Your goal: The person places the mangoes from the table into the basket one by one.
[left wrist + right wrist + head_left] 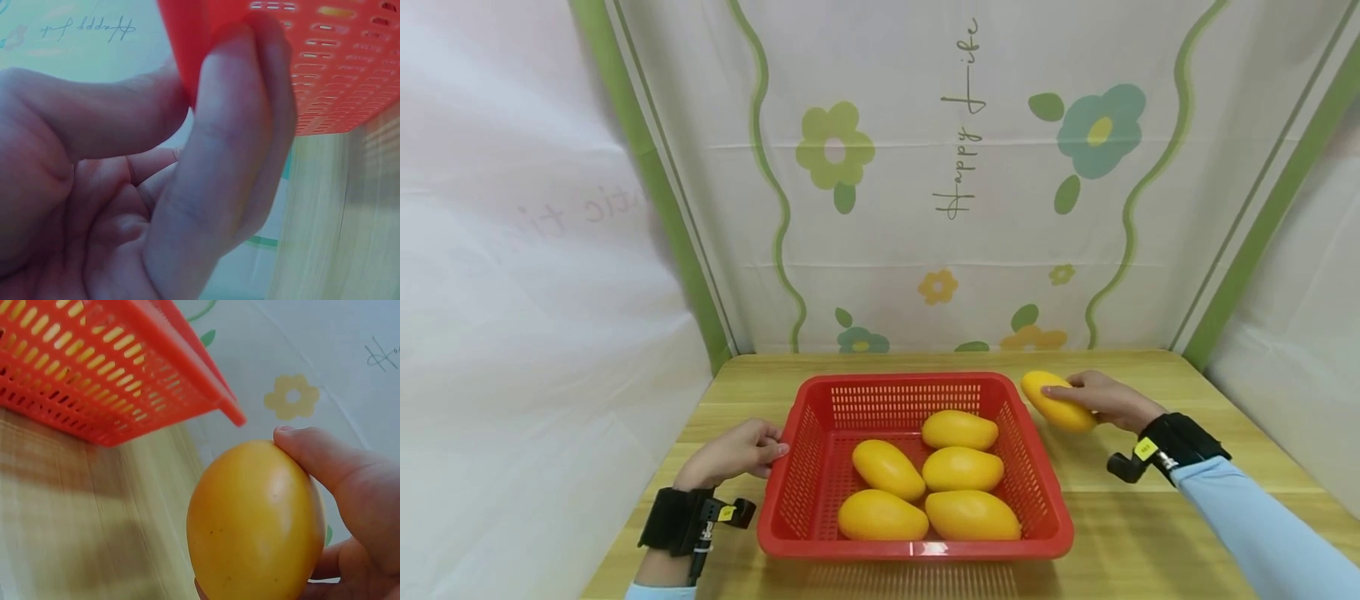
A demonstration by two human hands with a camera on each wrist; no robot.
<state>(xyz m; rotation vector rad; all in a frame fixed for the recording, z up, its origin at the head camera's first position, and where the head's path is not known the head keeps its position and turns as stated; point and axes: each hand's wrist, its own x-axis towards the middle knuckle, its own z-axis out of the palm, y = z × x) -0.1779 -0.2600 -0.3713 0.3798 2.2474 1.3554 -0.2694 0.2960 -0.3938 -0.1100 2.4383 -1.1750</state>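
Observation:
A red plastic basket with slotted walls stands on the wooden table, several yellow mangoes lying inside it. At its left side my left hand pinches the rim between thumb and fingers; the left wrist view shows the fingers against the red wall from outside. My right hand grips another yellow mango just outside the basket's right back corner. In the right wrist view this mango shows small dark specks, with the thumb over its top and the basket wall beyond it.
The light wooden table extends around the basket. Behind it hangs a white curtain with printed flowers and lettering, and white fabric walls with green edging close in both sides.

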